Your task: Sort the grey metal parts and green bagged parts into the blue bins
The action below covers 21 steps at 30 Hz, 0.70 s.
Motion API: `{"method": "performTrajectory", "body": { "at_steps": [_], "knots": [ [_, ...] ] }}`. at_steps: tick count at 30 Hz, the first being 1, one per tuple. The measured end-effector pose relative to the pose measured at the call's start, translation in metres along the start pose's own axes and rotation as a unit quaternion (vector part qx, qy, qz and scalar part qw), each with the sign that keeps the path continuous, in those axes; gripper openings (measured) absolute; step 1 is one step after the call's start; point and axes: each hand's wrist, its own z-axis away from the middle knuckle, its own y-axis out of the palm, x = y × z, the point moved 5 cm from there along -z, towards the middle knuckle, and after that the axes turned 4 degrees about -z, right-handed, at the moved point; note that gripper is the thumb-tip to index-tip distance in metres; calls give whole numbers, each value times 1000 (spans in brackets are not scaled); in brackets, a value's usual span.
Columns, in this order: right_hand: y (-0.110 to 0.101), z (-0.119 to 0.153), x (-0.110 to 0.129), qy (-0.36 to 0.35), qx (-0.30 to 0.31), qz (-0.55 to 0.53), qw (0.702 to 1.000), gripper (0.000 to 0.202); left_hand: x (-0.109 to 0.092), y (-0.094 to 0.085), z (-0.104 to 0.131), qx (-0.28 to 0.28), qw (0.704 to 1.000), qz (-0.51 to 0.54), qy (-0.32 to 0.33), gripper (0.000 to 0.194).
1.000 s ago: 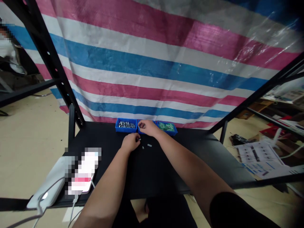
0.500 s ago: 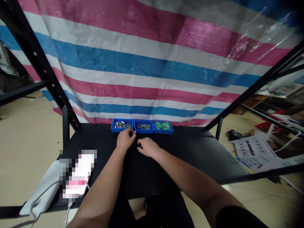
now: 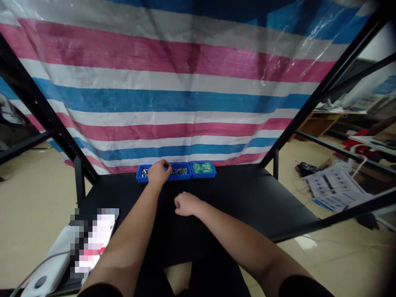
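Note:
My left hand is over the left and middle blue bins, with thumb and fingers curled together. Anything in that pinch is too small to make out. Small silvery metal parts show in the left bin, partly covered by this hand. More small metal pieces lie in the middle bin. The right-hand bin holds green pieces. Nearer to me, my right hand is closed just above or on the black tabletop, its fingertips curled under and whatever they hold hidden.
A pixelated phone and a white device with a cable lie at the table's left edge. The black tabletop sits within a dark metal frame. A striped sheet hangs behind. Printed papers lie on the right.
My left hand has moved up and away from my right hand, over the bins. The right hand's fingers have curled in more. The camera view has shifted.

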Motion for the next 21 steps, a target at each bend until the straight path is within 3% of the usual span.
{"method": "performTrajectory", "body": {
  "at_steps": [3,7,11,13,15,17,19,21],
  "knots": [
    [-24,-18,4,-16,-20,-43,999,12,22,-14,-5,15,997,-58,-47,23],
    [-68,-45,8,-19,-128,-84,988,10,59,-33,-6,58,983,-133,-110,35],
    [-109,-58,-8,31,-264,-85,960,16,77,-51,14,44,979,-162,-113,37],
    [-120,-59,-20,50,-283,-82,954,30,77,-55,33,32,983,-158,-91,35],
    [-121,-58,-30,63,-276,-82,956,43,74,-57,60,32,988,-133,-75,32],
    [-112,-54,-37,61,-240,-80,965,41,70,-56,93,43,993,-89,-64,28],
    [-94,-48,-37,40,-177,-68,981,36,63,-54,134,41,998,-38,-24,25],
    [-69,-41,-33,11,-88,-44,995,35,59,-46,183,76,997,26,-1,23]
  ]
}}
